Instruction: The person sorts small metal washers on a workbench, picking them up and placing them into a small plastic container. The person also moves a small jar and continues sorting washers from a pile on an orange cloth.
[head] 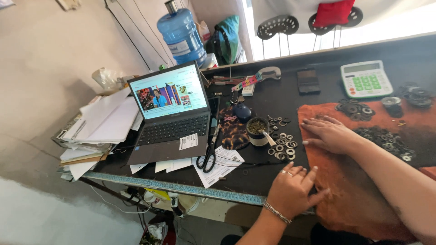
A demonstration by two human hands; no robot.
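- The bench [281, 97], dark-topped, runs from the lower left of the frame to the upper right, with a measuring strip along its near edge.
- A rust-orange leather piece [349, 190] covers the right half of the frame, draped from the bench top over the near edge; its long axis runs from upper right down to lower centre.
- An open laptop [170, 115] sits left of centre, well apart from both hands.
- The right hand [329, 134] lies flat on the leather's upper left part, fingers spread and pointing toward frame left, grasping nothing.
- The left hand [293, 190] presses flat on the leather's left edge at lower centre, fingers open, holding nothing.
- Black scissors [209, 154] lie left of the left hand, which is the nearer one.
- Loose metal washers [281, 145] lie just left of the right hand's fingertips; more washers [386, 141] lie on the leather right of it.
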